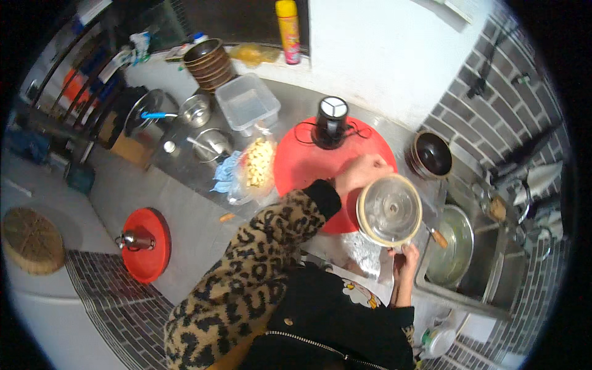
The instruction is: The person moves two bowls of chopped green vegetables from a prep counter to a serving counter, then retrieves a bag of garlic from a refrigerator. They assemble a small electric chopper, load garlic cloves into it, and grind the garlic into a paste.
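Note:
Over a round red board (pixel 300 162) on the steel counter is a round see-through container (pixel 393 210) with a cream rim. The fingers of my right hand (pixel 406 260) grip its near edge. At its far left side is my left hand (pixel 363 175), fingers curled; whether it touches the container is hard to see. A black electric appliance (pixel 329 127) stands at the back of the board, its cord looped around it. Left of the board lies a clear plastic bag of pale cut pieces (pixel 259 164), next to a crumpled blue cloth (pixel 226 173).
On the right, a steel sink (pixel 476 273) holds a large metal basin (pixel 446 268); stacked dark bowls (pixel 428 155) stand behind it. A wooden-handled tool (pixel 438 238) lies near the basin. Further left are a clear plastic tub (pixel 247 101), brown bowls (pixel 210 67) and metal bowls (pixel 196 111).

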`<state>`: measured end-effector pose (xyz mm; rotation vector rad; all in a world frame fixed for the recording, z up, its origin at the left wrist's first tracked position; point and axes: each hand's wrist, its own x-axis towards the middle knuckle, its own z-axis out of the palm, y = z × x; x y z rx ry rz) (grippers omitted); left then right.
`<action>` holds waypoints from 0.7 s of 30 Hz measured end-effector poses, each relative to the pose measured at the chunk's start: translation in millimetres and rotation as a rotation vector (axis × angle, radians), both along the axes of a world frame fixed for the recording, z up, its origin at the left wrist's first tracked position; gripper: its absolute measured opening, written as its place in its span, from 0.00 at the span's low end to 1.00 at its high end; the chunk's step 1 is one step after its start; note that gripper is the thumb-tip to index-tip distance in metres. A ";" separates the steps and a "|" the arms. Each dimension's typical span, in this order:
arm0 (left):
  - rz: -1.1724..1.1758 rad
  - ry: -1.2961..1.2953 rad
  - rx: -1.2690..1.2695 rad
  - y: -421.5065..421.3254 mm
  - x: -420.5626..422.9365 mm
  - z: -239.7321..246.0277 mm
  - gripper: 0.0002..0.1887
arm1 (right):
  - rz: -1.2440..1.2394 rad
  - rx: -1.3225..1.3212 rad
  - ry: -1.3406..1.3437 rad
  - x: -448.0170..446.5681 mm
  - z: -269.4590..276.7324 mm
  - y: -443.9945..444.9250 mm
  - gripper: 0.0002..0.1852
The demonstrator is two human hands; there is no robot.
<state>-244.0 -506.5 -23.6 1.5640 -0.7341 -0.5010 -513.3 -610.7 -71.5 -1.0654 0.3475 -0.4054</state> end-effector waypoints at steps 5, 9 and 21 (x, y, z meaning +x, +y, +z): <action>-0.018 -0.202 0.303 14.6 3.5 8.3 0.13 | -0.082 0.076 0.037 6.3 -5.5 1.2 0.21; -0.235 0.320 -0.307 30.8 -3.7 24.1 0.08 | -0.186 0.264 0.093 2.6 -13.6 -9.5 0.32; 0.202 0.578 -0.538 89.3 16.3 41.8 0.15 | -0.063 -0.039 0.426 13.1 -21.4 -24.7 0.31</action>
